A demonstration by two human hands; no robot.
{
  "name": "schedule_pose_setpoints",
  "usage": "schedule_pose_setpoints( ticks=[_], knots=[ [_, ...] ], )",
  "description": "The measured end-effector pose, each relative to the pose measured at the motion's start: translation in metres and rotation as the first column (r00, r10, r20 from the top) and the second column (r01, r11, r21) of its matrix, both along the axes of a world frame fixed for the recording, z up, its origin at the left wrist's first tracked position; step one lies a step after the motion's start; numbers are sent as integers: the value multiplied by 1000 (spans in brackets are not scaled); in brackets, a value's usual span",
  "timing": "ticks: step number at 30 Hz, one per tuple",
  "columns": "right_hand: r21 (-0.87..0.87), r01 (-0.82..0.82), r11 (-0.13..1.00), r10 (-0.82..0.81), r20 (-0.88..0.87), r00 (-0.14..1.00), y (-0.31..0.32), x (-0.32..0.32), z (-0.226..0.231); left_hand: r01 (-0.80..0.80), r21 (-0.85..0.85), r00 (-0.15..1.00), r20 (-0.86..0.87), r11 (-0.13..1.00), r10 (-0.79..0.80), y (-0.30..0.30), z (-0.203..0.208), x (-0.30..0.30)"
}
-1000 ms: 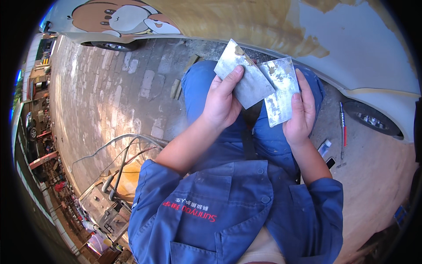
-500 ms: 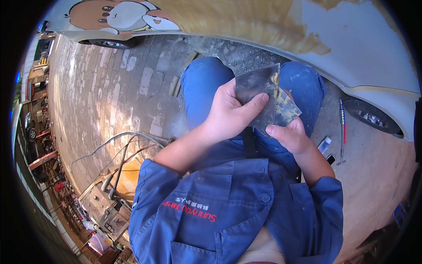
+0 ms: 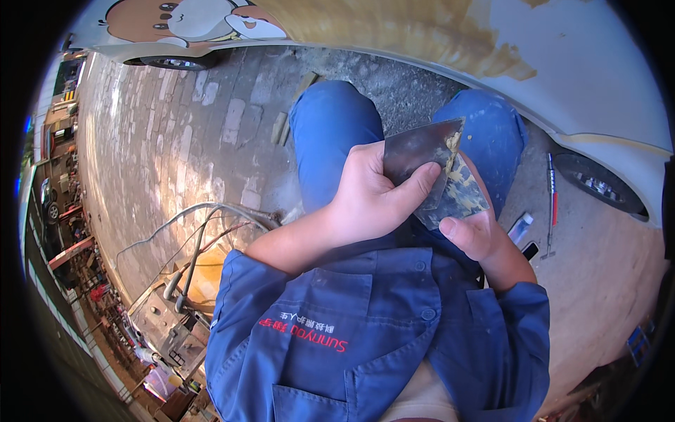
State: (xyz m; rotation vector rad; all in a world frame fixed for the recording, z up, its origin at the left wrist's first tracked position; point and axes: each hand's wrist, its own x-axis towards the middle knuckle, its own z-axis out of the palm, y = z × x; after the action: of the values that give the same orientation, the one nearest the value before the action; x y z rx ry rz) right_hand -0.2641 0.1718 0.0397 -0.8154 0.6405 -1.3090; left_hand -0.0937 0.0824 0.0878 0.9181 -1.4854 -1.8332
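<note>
Thumb down, my left hand (image 3: 371, 191) clamps a dark plate (image 3: 415, 143), my curled right hand (image 3: 479, 235) a smeared plate (image 3: 467, 195) beneath, at two o'clock; tan paste (image 3: 452, 143) still marks both, the vehicle panel (image 3: 401, 32) at twelve only partly coated

We see printed lettering (image 3: 299, 334) on the chest of the blue jacket (image 3: 485, 344): a larger red line and a smaller white one, both upside down.

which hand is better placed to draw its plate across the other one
Probably the left hand: its thumb lies on the dark plate, which overlaps the patchy plate and has tan paste along its right edge. The right hand holds the patchy plate underneath, seemingly better for steadying it.
</note>
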Motion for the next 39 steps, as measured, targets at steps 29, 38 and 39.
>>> schedule_pose_setpoints(
  ticks=[29,38,39],
  knots=[
    [-447,83,890,-289,-415,862,-11,2,-3,-105,-341,994,-5,934,110,24,-15,-3],
    [-390,57,919,-235,-426,874,-13,-8,-2,-144,-351,983,57,925,174,16,-13,-4],
    [-393,87,916,-264,-424,866,-13,-9,-2,-182,-269,980,34,946,198,15,-12,-6]
  ],
)
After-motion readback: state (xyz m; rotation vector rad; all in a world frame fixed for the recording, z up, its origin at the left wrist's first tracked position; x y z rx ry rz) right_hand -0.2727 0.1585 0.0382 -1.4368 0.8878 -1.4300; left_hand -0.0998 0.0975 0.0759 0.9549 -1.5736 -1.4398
